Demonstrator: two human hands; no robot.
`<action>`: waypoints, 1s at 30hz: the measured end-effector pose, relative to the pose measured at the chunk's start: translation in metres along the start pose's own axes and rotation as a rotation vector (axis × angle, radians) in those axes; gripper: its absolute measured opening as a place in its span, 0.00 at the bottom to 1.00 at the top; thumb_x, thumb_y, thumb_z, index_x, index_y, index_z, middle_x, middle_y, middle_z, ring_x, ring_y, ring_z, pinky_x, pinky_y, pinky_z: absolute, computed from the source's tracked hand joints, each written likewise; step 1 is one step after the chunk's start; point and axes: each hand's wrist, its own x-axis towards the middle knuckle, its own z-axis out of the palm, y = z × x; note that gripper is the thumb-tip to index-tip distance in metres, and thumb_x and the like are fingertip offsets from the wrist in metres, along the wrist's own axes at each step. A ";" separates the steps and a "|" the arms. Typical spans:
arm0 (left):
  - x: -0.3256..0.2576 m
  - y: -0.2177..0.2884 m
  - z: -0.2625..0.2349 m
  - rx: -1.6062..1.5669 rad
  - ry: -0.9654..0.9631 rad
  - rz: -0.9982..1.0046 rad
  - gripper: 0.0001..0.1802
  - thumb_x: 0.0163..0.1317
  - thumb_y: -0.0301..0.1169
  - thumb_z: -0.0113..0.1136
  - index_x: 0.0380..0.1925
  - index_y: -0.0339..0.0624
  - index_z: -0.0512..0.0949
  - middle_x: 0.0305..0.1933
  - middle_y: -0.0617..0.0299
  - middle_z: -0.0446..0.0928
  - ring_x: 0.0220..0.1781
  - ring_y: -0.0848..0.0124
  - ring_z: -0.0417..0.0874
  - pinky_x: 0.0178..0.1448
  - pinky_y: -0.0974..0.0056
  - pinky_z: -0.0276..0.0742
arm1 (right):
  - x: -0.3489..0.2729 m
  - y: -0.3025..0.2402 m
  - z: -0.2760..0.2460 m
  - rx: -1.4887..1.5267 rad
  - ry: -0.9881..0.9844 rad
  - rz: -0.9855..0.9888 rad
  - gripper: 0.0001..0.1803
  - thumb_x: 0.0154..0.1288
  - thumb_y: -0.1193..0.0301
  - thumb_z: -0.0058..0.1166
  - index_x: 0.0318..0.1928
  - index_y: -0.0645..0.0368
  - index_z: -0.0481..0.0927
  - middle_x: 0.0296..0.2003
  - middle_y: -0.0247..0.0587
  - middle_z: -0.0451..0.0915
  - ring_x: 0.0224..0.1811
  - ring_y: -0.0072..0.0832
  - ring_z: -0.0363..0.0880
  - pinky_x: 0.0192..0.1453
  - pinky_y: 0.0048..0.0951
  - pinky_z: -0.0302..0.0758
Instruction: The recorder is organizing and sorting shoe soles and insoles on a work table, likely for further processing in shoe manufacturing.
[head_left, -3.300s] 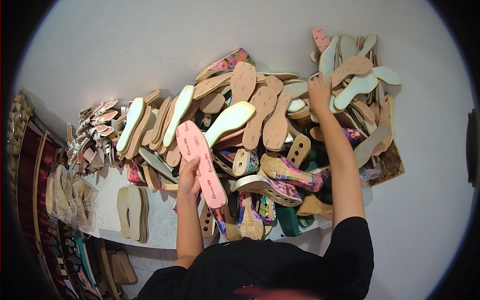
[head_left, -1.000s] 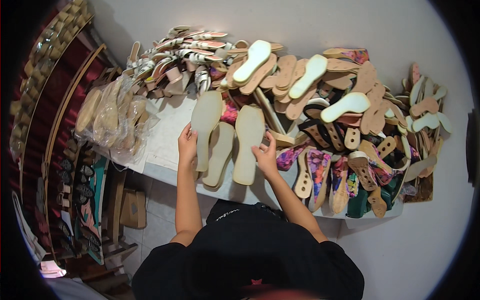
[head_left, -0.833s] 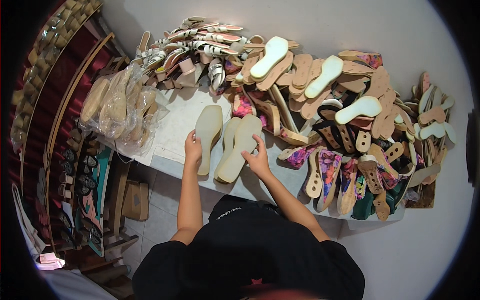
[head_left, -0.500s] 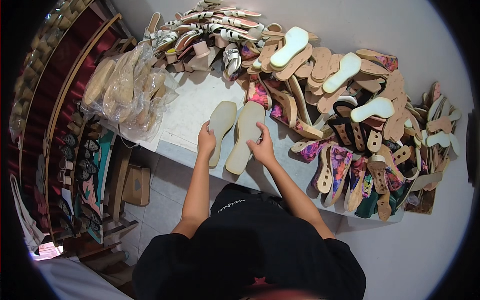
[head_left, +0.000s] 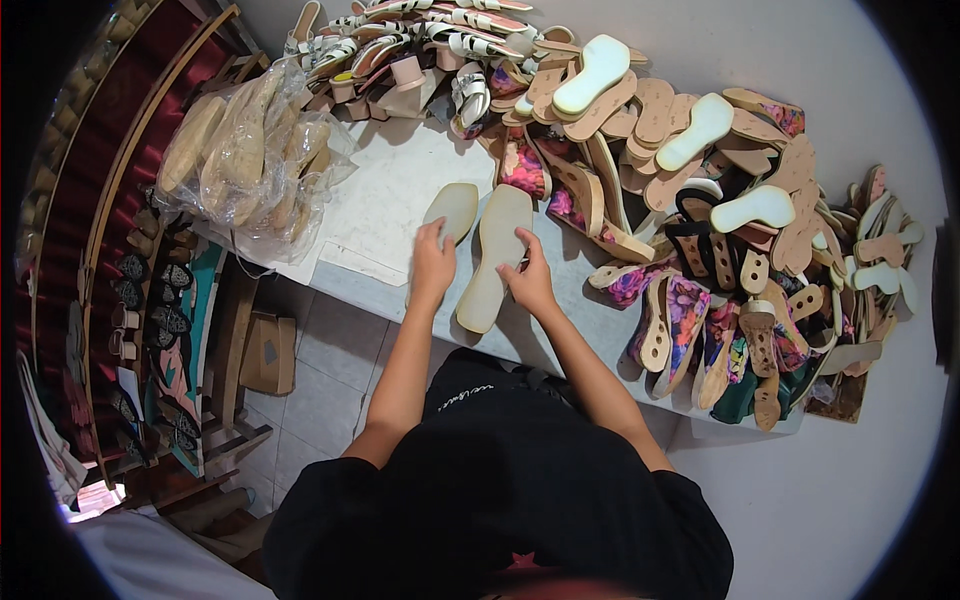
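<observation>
**Two pale insoles flat on the white table, a hand on each**

Near the centre of the frame, slightly left: a pair of flat, cream-coloured shoe insoles side by side on the white table top (head_left: 385, 195). Left insole (head_left: 452, 208) shorter in view, its heel end hidden under the left hand (head_left: 432, 262). Right insole (head_left: 496, 252) longer, running from upper right down to lower left, heel end close to the table's near edge.

Left hand: palm down, fingers loosely curled over the lower part of the left insole, pressing rather than gripping; whether any finger hooks under the edge cannot be told. Right hand (head_left: 527, 280): palm down at the right edge of the right insole, fingers bent and touching its rim, nothing lifted or enclosed.

Right half of the frame: a big heap of tan cork-like soles, white foam insoles and floral-printed wedge soles (head_left: 700, 200), spilling toward the right edge of the table, its nearest pieces just beside the right insole. Top centre: a cluster of white strappy sandals and heeled shoes (head_left: 420, 50). Upper left: clear plastic bags of beige soles (head_left: 250, 160), resting at the table's left end, apart from the hands. Far left: a dark wooden rack with rows of small shoe parts (head_left: 130, 300). Below the table, left of centre: a brown cardboard box (head_left: 268, 352) on a grey tiled floor (head_left: 330, 400). Bottom of the frame: black shirt (head_left: 500, 480), both bare forearms reaching up from it to the table.
</observation>
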 end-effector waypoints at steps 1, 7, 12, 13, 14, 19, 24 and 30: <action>0.001 -0.004 0.007 0.000 0.002 -0.003 0.22 0.57 0.31 0.52 0.52 0.35 0.68 0.47 0.47 0.70 0.51 0.57 0.71 0.55 0.59 0.66 | -0.001 -0.002 0.001 -0.019 0.013 -0.006 0.36 0.44 0.75 0.58 0.58 0.54 0.61 0.40 0.45 0.72 0.27 0.25 0.69 0.34 0.25 0.69; 0.009 0.002 0.037 -0.642 -0.317 -0.204 0.21 0.66 0.37 0.42 0.54 0.35 0.66 0.57 0.50 0.67 0.58 0.66 0.68 0.58 0.68 0.63 | -0.010 -0.006 0.003 -0.548 0.059 -0.031 0.38 0.46 0.67 0.59 0.60 0.56 0.59 0.47 0.56 0.61 0.47 0.42 0.62 0.52 0.35 0.63; 0.016 0.000 0.048 -0.905 -0.416 -0.290 0.32 0.68 0.49 0.28 0.62 0.35 0.53 0.64 0.50 0.56 0.67 0.64 0.56 0.68 0.66 0.48 | 0.011 0.028 0.010 -0.277 0.299 -0.183 0.37 0.54 0.64 0.52 0.61 0.66 0.53 0.54 0.62 0.54 0.57 0.53 0.54 0.62 0.41 0.54; 0.017 0.001 0.049 -0.904 -0.419 -0.290 0.32 0.68 0.49 0.28 0.62 0.35 0.53 0.64 0.50 0.56 0.67 0.64 0.56 0.68 0.66 0.48 | 0.018 0.033 0.011 -0.128 0.313 -0.148 0.35 0.58 0.65 0.47 0.62 0.67 0.50 0.57 0.61 0.51 0.60 0.52 0.51 0.64 0.40 0.50; 0.017 -0.001 0.051 -0.923 -0.438 -0.248 0.33 0.68 0.50 0.26 0.63 0.35 0.51 0.66 0.51 0.53 0.68 0.65 0.53 0.69 0.65 0.45 | 0.022 0.033 0.013 0.022 0.320 -0.114 0.33 0.62 0.65 0.42 0.62 0.69 0.48 0.60 0.61 0.49 0.63 0.51 0.48 0.67 0.39 0.46; 0.010 -0.004 0.063 -1.022 -0.474 -0.188 0.34 0.67 0.51 0.23 0.64 0.36 0.48 0.68 0.52 0.49 0.69 0.65 0.49 0.70 0.64 0.41 | 0.037 0.037 0.032 0.019 0.368 -0.058 0.28 0.68 0.65 0.32 0.63 0.68 0.48 0.63 0.56 0.48 0.66 0.45 0.48 0.67 0.37 0.47; 0.007 -0.002 0.063 -1.105 -0.415 -0.180 0.34 0.68 0.50 0.21 0.64 0.36 0.45 0.68 0.53 0.47 0.70 0.66 0.47 0.70 0.65 0.39 | 0.039 0.035 0.047 0.051 0.427 0.018 0.27 0.68 0.65 0.31 0.63 0.68 0.50 0.62 0.55 0.53 0.65 0.43 0.51 0.67 0.35 0.49; 0.010 -0.001 0.061 -0.838 -0.434 -0.140 0.34 0.68 0.50 0.22 0.64 0.35 0.44 0.69 0.53 0.46 0.70 0.66 0.47 0.70 0.66 0.39 | 0.041 0.042 0.049 0.241 0.433 0.028 0.25 0.69 0.64 0.28 0.62 0.66 0.53 0.60 0.53 0.58 0.63 0.38 0.56 0.65 0.33 0.53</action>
